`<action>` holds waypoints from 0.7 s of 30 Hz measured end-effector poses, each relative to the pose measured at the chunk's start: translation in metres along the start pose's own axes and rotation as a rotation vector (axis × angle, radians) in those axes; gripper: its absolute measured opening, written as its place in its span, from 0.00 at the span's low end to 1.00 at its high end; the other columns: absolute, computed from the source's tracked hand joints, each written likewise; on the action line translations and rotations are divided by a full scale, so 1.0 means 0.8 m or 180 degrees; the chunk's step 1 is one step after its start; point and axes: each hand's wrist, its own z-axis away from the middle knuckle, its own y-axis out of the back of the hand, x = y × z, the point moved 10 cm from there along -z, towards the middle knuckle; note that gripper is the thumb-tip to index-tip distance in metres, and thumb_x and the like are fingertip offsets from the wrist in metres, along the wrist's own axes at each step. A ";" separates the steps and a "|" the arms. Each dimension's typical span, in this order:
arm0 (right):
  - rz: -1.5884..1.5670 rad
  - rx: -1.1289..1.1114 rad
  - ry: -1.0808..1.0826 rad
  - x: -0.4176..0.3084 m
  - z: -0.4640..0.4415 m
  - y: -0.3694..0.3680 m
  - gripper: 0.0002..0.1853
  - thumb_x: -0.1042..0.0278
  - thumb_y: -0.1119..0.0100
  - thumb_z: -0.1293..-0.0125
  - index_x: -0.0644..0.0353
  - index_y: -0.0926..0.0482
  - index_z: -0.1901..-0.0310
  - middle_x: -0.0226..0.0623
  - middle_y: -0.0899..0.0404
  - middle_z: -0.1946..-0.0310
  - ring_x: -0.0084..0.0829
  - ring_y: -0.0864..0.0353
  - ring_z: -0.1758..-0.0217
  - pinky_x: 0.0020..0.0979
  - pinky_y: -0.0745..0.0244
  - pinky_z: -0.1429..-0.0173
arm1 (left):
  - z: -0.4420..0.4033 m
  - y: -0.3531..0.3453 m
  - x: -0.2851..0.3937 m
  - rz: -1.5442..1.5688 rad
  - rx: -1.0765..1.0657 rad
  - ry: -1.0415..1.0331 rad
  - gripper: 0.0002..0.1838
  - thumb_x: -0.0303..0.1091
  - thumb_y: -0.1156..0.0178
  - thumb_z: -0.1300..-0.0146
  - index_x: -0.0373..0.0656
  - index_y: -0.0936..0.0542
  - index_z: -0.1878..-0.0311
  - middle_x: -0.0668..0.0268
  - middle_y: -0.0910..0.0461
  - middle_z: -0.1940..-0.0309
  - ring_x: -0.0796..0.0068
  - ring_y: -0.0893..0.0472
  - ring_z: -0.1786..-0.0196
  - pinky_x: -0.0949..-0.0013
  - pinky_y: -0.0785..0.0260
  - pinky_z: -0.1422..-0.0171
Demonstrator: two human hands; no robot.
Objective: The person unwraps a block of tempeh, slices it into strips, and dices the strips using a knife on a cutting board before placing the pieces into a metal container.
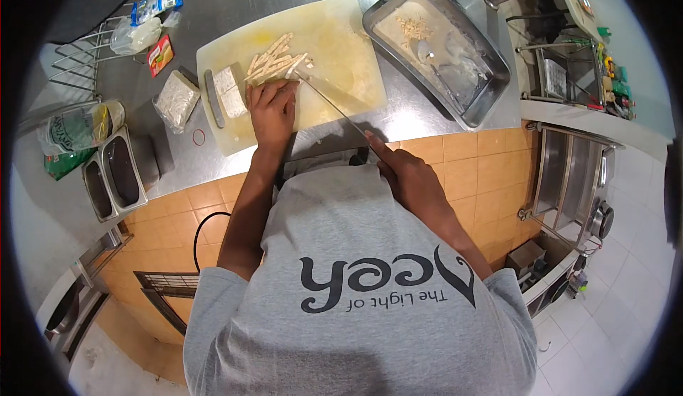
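Observation:
My right hand (413, 175) is closed around the handle of a long kitchen knife (331, 103), its blade reaching up and left onto the cutting board (348, 47). With fingers curled together, my left hand (272, 111) presses on tempeh just left of the knife tip; the fingers partly hide the piece. Thin tempeh strips (274, 58) lie in a loose pile above those fingers. Left of the hand, a cut block of tempeh (229, 91) rests near the board's handle slot. A second, plastic-wrapped tempeh block (176, 102) sits on the steel counter beside the board.
A metal tray (491, 86) at the right holds pale batter or flour, some bits and a spoon (425, 52). A red packet (161, 56), a blue packet (158, 3) and a wire rack (78, 69) are at the left. Steel containers (121, 168) stand near the counter's left edge.

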 end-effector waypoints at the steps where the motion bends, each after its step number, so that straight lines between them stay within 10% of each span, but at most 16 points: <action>1: 0.0009 0.0001 0.0007 0.001 0.002 -0.001 0.32 0.67 0.43 0.27 0.39 0.36 0.23 0.48 0.20 0.66 0.52 0.18 0.65 0.48 0.21 0.59 | 0.000 0.000 0.001 0.0010 -0.0006 0.0003 0.13 0.27 0.32 0.39 0.52 0.11 0.52 0.71 0.16 0.53 0.64 0.22 0.46 0.45 0.41 0.25; 21: 0.0029 0.0125 0.0095 0.000 0.005 0.005 0.31 0.67 0.43 0.27 0.39 0.35 0.24 0.47 0.20 0.67 0.51 0.17 0.66 0.48 0.20 0.60 | -0.004 -0.002 0.002 0.0088 0.0048 0.0051 0.12 0.30 0.30 0.41 0.54 0.11 0.53 0.73 0.17 0.54 0.64 0.22 0.46 0.42 0.41 0.26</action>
